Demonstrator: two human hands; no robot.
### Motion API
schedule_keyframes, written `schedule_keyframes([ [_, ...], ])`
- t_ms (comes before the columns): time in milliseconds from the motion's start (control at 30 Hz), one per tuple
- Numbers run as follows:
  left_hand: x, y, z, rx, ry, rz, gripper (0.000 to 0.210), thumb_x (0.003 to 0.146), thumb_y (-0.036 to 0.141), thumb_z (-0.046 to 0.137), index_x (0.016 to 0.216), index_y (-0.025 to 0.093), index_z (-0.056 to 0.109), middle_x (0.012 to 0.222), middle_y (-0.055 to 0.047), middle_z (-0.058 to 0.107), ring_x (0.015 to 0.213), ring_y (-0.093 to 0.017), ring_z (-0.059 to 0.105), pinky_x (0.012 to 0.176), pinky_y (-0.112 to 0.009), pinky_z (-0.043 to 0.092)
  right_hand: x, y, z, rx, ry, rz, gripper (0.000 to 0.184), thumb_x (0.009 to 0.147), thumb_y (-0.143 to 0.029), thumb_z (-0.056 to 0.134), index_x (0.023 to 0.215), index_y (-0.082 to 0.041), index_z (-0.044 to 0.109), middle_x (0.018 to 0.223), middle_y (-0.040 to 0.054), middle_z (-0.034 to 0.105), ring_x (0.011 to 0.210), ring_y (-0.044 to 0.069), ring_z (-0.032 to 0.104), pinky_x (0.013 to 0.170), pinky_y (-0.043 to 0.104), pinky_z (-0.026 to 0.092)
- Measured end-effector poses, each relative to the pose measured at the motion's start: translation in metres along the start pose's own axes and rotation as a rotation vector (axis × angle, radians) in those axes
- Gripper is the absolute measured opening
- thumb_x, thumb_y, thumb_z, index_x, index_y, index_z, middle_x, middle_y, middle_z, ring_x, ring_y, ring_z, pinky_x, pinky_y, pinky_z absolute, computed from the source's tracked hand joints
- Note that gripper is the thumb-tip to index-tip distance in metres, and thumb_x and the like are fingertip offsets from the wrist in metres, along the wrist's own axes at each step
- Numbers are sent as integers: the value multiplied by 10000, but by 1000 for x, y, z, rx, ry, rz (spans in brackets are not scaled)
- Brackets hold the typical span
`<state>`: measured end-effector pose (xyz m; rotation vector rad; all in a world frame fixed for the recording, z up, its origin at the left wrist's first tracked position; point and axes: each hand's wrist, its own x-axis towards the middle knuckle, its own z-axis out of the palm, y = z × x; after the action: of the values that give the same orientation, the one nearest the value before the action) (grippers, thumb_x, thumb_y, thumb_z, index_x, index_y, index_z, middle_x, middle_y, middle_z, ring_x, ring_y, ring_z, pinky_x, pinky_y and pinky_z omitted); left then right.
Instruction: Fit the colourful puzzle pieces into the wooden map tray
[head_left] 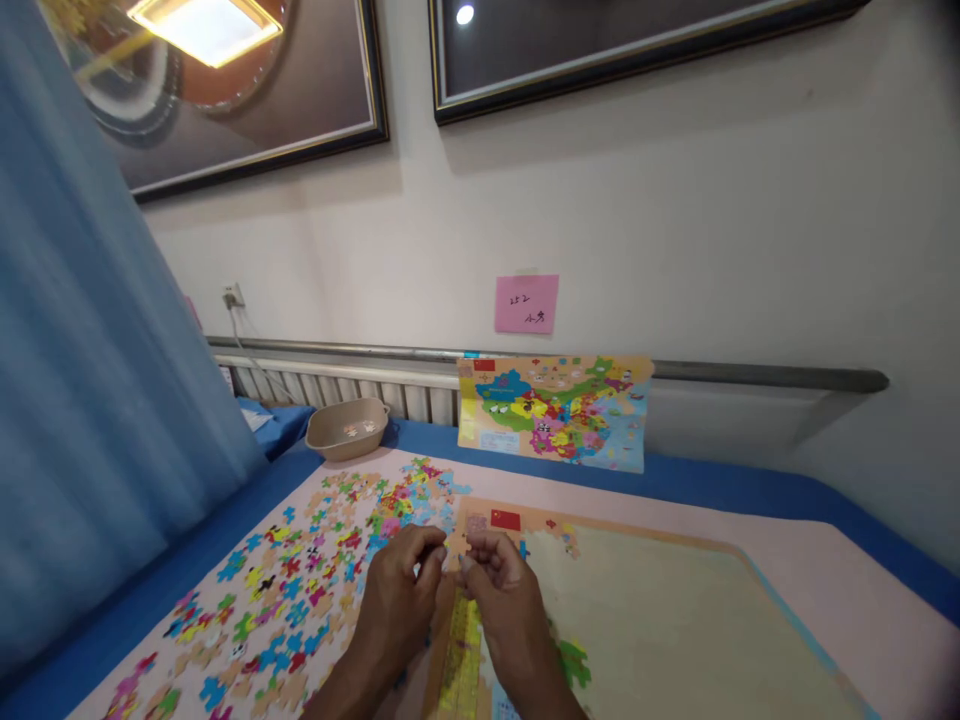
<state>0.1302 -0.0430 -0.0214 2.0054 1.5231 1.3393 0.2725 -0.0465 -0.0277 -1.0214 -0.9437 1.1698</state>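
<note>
Single jigsaw piece held between both hands over the puzzle board's upper-left corner, apparently being turned or checked for fit.
The cloth-covered surface (825,572) carries the puzzle board (645,600), its middle mostly bare, with joined pieces along its left and upper-left edges; left of it spread many loose pieces (296,590). Beyond, a printed map sheet (555,412) hangs from the rail (757,377), and a beige basin (346,425) stands at the far left. The left hand (405,578) and right hand (506,585) meet, fingers pinched on a small peach jigsaw piece (459,545); whether it touches the board cannot be told. The next move seems to call for lining up its tabs with neighbouring edges before pressing.
</note>
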Motion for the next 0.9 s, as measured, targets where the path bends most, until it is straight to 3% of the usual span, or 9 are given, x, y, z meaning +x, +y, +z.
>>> schedule_keyframes([
  [400, 1, 3, -1, -4, -8, -45, 212, 943, 275, 530, 887, 230, 730, 872, -25, 761, 821, -190, 703, 741, -308, 498, 2, 1, 0, -30, 13, 29, 359, 651, -455, 724, 899, -206, 653, 826, 38, 668, 760, 235, 655, 705, 353, 530],
  [767, 2, 6, 0, -45, 0, -6, 200, 930, 288, 547, 843, 235, 719, 799, -15, 738, 758, -190, 693, 704, -301, 485, 1, 3, 0, -1, -3, 9, 283, 646, -378, 709, 869, -211, 664, 788, 24, 664, 763, 225, 650, 668, 318, 525],
  [900, 2, 9, -2, -84, -31, -57, 203, 919, 320, 550, 841, 235, 717, 835, -29, 737, 790, -202, 681, 734, -315, 477, 1, 1, -1, -9, -20, 18, 258, 650, -362, 691, 859, -215, 657, 787, 21, 655, 751, 221, 637, 662, 317, 510],
])
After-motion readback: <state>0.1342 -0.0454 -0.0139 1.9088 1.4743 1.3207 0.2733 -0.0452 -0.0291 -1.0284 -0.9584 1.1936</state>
